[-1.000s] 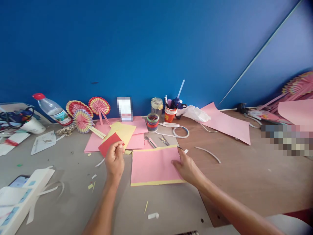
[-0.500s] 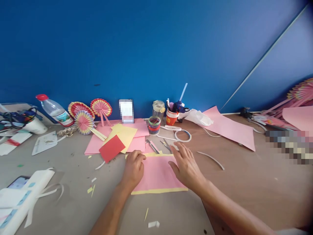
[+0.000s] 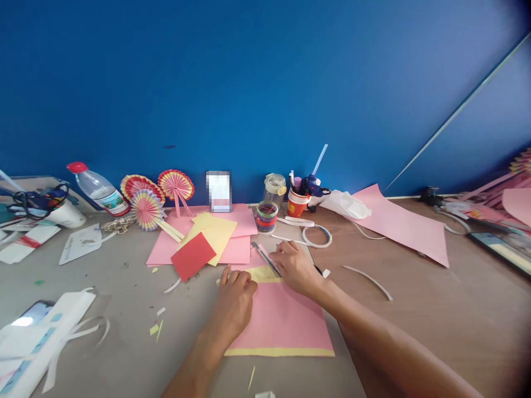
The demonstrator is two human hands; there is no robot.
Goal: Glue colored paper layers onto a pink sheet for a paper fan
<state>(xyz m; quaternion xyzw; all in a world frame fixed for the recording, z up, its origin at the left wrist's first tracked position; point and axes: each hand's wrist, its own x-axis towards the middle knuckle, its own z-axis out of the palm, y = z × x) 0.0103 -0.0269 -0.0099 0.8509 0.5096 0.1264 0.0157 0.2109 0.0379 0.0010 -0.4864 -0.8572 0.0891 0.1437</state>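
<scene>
A pink paper sheet (image 3: 286, 318) lies before me with yellow paper (image 3: 263, 274) showing along its far and near edges. My left hand (image 3: 237, 296) presses on the sheet's far left part, fingers bent together at the yellow edge. Just past that edge, my right hand (image 3: 296, 268) is closed, its fingertips low beside a utility knife (image 3: 265, 258). Whatever those fingers hold is hidden. A small black tip shows behind the right wrist; I cannot tell what it belongs to.
Beyond the hands lie a red card (image 3: 193, 256), yellow sheets (image 3: 222, 232) and more pink paper (image 3: 160, 251). Folded paper fans (image 3: 176, 184), a phone (image 3: 219, 190), a jar (image 3: 266, 217) and a red cup (image 3: 297, 204) stand along the blue wall. White strips (image 3: 368, 281) lie at right.
The pink sheet has moved nearer to me, and more yellow shows at its far edge. My right hand has gone from spread above the sheet to closed beside the knife, covering the scissors' place.
</scene>
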